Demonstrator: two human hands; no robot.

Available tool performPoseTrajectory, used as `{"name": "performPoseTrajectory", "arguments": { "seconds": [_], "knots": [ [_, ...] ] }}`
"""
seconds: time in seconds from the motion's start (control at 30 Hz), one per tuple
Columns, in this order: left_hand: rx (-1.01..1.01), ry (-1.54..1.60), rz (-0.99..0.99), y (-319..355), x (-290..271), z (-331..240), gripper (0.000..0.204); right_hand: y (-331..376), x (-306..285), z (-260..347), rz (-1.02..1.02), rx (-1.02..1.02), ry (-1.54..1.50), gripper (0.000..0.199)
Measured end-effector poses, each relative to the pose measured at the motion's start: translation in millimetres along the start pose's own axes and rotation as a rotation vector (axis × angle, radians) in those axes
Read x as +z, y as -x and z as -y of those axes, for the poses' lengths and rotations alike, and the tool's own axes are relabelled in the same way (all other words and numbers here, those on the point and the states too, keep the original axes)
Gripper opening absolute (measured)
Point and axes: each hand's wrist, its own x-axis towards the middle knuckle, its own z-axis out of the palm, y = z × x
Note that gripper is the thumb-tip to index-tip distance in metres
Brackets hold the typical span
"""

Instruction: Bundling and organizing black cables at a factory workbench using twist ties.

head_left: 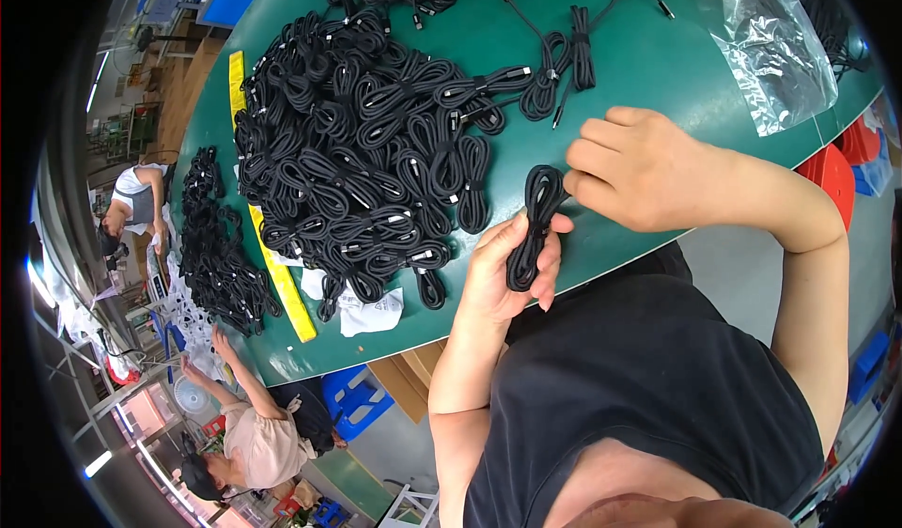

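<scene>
A coiled black cable [539,210], gathered into a narrow bundle with a band around its middle, stands upright in my left hand [498,263]. The thumb is on its near left side, and the fingers wrap behind it. My right hand [639,171] is closed beside the bundle's upper right edge, fingers curled inward. Whatever its fingertips pinch, if anything, is hidden. To the left spreads a large pile of similar bundled black cables [352,152] with silver connector ends. A few more cable bundles [548,77] lie just beyond my hands, with loose ends stretched out.
The green table [658,68] carries a clear plastic bag [775,54] at far right. A yellow strip [293,298] divides the big pile from another cable heap [221,256]. White crumpled wrapping [371,312] lies near the edge. Two other people work at left. A blue stool [357,404] stands below.
</scene>
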Motion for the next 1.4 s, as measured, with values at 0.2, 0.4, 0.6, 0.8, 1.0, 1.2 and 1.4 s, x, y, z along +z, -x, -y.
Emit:
{"name": "performPoseTrajectory", "arguments": {
  "seconds": [0.2, 0.4, 0.6, 0.8, 1.0, 1.2, 1.4],
  "knots": [
    [0.017, -0.038, -0.012, -6.0, 9.1, 5.6, 0.040, -3.3, 12.7, 12.4, 0.018, -0.076, -0.140, 0.016],
    [-0.007, -0.026, -0.005, -2.4, 7.4, 0.2, 0.042, 3.1, 5.1, 2.6, -0.030, 0.032, -0.172, 0.021],
    [-0.011, 0.014, 0.005, -3.3, 9.7, 1.3, 0.046, -0.1, 14.5, 9.5, -0.044, 0.025, -0.241, 0.023],
    [-0.075, 0.114, 0.088, -5.2, 6.0, 2.4, 0.048, 8.2, 22.8, -8.8, -0.115, 0.426, -0.772, 0.033],
    [-0.183, 0.136, 0.138, -11.9, -5.6, 4.5, 0.050, 19.6, 42.1, 4.5, 0.031, 0.819, -1.668, 0.024],
    [0.176, -0.207, -0.180, -7.9, -1.3, 5.0, 0.048, 12.6, 28.8, 11.4, 0.002, 0.984, -1.230, 0.019],
    [0.380, -0.730, -0.348, -11.7, 6.2, 22.1, 0.043, 16.6, 44.8, 15.3, -0.084, 0.802, -0.699, 0.030]
  ]
}}
